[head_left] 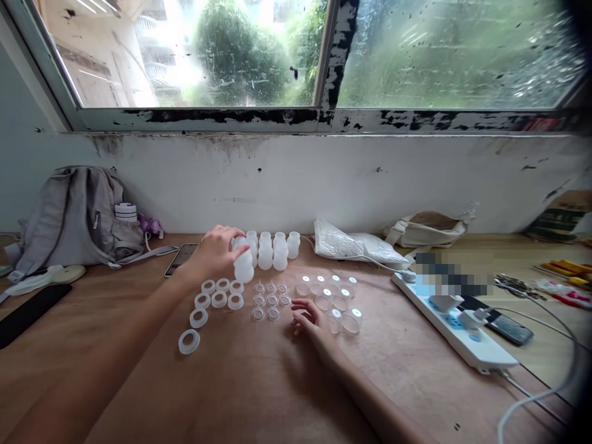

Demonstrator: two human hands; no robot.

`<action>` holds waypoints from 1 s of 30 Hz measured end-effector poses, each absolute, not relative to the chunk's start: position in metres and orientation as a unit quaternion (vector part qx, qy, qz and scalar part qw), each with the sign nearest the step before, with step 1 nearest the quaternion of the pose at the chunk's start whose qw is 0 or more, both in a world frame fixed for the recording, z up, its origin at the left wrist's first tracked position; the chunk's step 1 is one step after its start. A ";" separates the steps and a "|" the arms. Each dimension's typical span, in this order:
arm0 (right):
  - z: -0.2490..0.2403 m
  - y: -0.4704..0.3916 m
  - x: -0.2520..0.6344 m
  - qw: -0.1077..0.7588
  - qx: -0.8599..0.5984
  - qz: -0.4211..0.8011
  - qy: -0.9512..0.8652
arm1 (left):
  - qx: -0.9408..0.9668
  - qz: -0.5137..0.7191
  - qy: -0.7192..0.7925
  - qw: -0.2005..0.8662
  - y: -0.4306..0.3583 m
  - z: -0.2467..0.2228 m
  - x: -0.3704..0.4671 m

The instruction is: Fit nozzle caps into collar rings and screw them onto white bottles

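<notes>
My left hand [218,251] pinches a small frosted white bottle [243,270] with a narrowed waist, at the left front of a cluster of similar bottles [265,254]. Its fingers cover part of the bottle's upper half. My right hand [312,322] hovers low over the table, empty, with fingers apart and slightly bent. Just left of its fingertips sit several clear nipple-shaped pieces [273,313] in rows. To its right stand several clear round caps [351,322] with white dots on top. White screw rings [189,341] lie in rows below my left hand.
A grey backpack [74,216] leans on the wall at left, near a phone [181,259] and a black case [32,314]. White plastic packaging [356,245] and a beige bag [425,229] lie at the back. A power strip [462,336] with cables edges the right side.
</notes>
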State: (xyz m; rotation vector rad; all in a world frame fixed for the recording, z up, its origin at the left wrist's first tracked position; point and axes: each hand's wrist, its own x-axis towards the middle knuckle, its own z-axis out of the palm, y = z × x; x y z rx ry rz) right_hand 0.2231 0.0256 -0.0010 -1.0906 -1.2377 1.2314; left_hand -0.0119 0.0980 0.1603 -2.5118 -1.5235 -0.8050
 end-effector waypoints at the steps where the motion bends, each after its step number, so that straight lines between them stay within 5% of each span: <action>1: -0.002 0.025 0.223 0.509 -0.461 0.497 -0.531 | -0.824 -0.241 -0.508 0.064 0.111 0.161 -0.015; 14: -0.017 0.024 0.220 0.463 -0.477 0.399 -0.632 | -0.787 -0.161 -0.586 0.108 0.183 0.100 -0.025; 30: -0.014 0.024 0.219 0.450 -0.490 0.378 -0.644 | -0.770 -0.174 -0.602 0.119 0.197 0.089 -0.031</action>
